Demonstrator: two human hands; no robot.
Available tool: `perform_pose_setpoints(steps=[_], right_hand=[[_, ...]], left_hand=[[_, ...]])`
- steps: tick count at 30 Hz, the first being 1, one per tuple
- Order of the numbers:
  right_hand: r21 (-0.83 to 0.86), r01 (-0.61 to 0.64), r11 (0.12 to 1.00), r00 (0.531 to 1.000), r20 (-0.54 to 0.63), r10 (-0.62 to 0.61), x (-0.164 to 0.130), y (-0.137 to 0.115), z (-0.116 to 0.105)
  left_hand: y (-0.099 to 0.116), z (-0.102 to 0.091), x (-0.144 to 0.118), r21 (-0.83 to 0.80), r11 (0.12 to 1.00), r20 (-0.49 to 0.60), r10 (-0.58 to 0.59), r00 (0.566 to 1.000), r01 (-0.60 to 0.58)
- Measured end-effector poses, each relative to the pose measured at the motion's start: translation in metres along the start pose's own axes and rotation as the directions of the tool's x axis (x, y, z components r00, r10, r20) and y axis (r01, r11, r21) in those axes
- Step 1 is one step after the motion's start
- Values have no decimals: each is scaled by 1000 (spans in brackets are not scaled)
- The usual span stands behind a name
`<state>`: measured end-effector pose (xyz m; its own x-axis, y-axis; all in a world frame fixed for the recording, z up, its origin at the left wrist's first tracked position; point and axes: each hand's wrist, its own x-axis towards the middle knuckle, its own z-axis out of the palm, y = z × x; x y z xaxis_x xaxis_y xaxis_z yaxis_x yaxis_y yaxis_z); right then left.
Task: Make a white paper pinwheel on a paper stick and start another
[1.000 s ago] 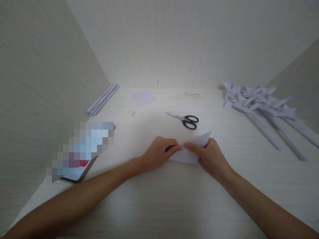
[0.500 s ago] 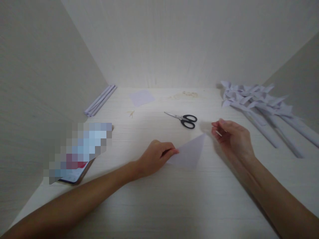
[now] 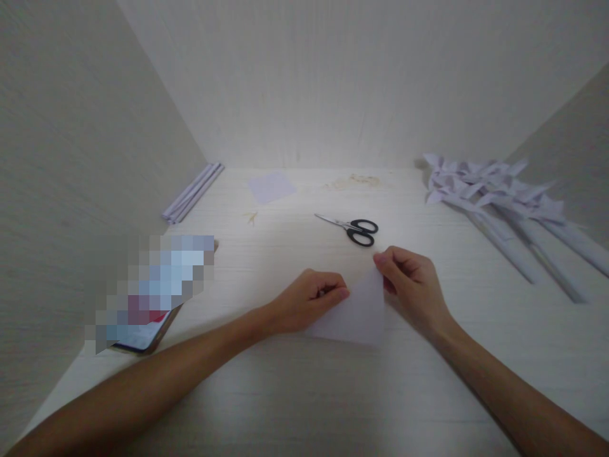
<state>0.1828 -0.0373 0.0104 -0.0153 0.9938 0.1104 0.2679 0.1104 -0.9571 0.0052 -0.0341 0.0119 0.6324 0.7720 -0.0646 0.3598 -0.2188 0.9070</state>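
Observation:
A folded white paper triangle (image 3: 354, 314) lies on the pale wooden table (image 3: 304, 393) in front of me. My left hand (image 3: 311, 298) pinches its left corner with fingers curled. At the upper right corner my right hand (image 3: 412, 282) grips the paper between thumb and fingers. Black-handled scissors (image 3: 354, 230) lie shut just beyond both hands, apart from them.
Several paper pinwheels on rolled paper sticks (image 3: 504, 203) lie at the right. Rolled paper sticks (image 3: 190, 192) rest along the left wall. A small paper square (image 3: 272, 187) and a toothpick bit (image 3: 252, 218) lie farther back. A phone (image 3: 143, 317) lies at the left.
My right hand had lifted off the paper toward the right, then came back and took hold of its upper corner. The paper shifted slightly toward me. My left hand kept its grip.

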Motion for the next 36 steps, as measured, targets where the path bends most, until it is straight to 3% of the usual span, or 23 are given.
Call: perform_pose_setpoints(steps=[4,11,19,26,31,36], right_hand=[[-104,40,994,989,144,-25,-9,-6,17],[-134,28,991,986,166,-5,-13,-5,23],[7,-72,997,993,92,71,-4,-1,16],[319,-193,928,980,11,200,8,8,5],[438,-169,883,968,-93,232,17,5,-6],[422,-120,899,957,-191,218,22,1,-16]], left_hand=[[2,3,2,-127,992,-4,-20,1000,20],[3,4,1,-138,990,2,-19,1000,19],[5,3,0,-24,999,-3,-28,1000,28],[4,1,1,27,1000,-11,-15,1000,15],[3,1,0,-35,998,-8,-43,999,43],[1,-1,0,-58,997,-29,-44,999,43]])
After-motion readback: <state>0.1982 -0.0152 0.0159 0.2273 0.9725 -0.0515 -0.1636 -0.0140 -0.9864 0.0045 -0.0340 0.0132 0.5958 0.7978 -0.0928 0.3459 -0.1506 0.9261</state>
